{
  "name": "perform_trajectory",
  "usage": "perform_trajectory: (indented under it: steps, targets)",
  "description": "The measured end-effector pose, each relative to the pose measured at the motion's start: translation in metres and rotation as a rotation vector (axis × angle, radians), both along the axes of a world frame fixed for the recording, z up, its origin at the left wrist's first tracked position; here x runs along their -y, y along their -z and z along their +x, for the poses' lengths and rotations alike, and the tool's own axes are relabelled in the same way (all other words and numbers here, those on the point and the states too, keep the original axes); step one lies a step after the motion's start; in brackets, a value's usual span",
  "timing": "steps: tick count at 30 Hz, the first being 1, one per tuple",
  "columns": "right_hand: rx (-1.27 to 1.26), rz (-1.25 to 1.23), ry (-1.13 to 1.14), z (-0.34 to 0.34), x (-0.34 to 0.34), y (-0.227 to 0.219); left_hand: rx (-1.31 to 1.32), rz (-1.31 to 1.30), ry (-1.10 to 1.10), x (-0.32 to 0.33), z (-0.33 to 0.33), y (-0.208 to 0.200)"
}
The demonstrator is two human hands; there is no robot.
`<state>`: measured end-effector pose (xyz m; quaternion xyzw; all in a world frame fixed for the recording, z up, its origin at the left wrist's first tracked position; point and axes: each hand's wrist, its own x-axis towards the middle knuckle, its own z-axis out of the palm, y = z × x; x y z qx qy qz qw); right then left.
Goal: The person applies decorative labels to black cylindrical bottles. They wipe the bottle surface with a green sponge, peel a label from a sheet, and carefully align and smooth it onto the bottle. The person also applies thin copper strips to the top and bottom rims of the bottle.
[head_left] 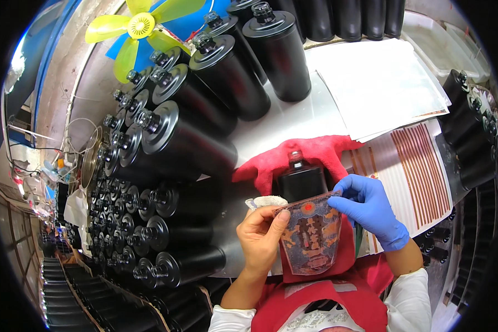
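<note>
Pinched at its two upper corners, a translucent label sheet (311, 235) with a reddish pattern, held over a single black bottle (300, 178) lying on a red cloth (315, 152) near the front edge of the table (293, 119). Left hand (262, 232), bare, thumb and fingers pressed together on the sheet's left corner, a white wad (265, 201) just behind the knuckles. Right hand (371, 207), in a blue glove, fingertips closed on the right corner.

Best done, by the look of it, with the sheet kept taut and level between both pinches, top edge squared to the bottle's shoulder below the neck, then lowered from one edge across to avoid creases or trapped air; grip kept to the very corners so the pattern stays clean.

By count: one label sheet, one bottle under it, one red cloth, one yellow-green fan (141, 27) at the far left corner. Black bottles (227, 74) standing in rows along the left and far edges: too many to number, dozens at least. More black bottles (470, 127) at the right edge, partly hidden. A stack of white sheets (379, 83) toward the far right, number unclear, and one striped backing sheet (415, 171) beside the gloved hand.
</note>
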<state>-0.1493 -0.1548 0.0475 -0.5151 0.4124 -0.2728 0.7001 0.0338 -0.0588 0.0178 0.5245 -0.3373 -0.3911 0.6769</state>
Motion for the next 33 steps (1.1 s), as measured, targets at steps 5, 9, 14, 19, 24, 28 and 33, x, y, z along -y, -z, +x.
perform_trajectory:
  steps: [5,9,14,19,24,28,33]
  targets:
    - [-0.016,0.014,0.018,0.005,0.008,0.005,-0.037,0.017,-0.033,0.012,0.001,-0.002]
    - [-0.003,0.038,0.039,0.008,0.012,0.009,-0.044,0.021,-0.045,0.019,0.004,-0.002]
    - [0.008,0.081,0.060,0.012,0.016,0.010,-0.016,0.061,-0.063,0.024,0.007,-0.001]
    - [0.019,0.086,0.080,0.015,0.017,0.013,-0.039,0.029,-0.082,0.028,0.009,0.002]
    - [0.017,0.092,0.094,0.016,0.020,0.015,-0.047,0.050,-0.069,0.030,0.009,0.003]
    - [0.000,0.094,0.080,0.019,0.021,0.018,-0.066,0.048,-0.076,0.033,0.011,0.004]
    - [0.015,0.088,0.107,0.019,0.019,0.025,-0.088,0.041,-0.055,0.034,0.011,0.009]
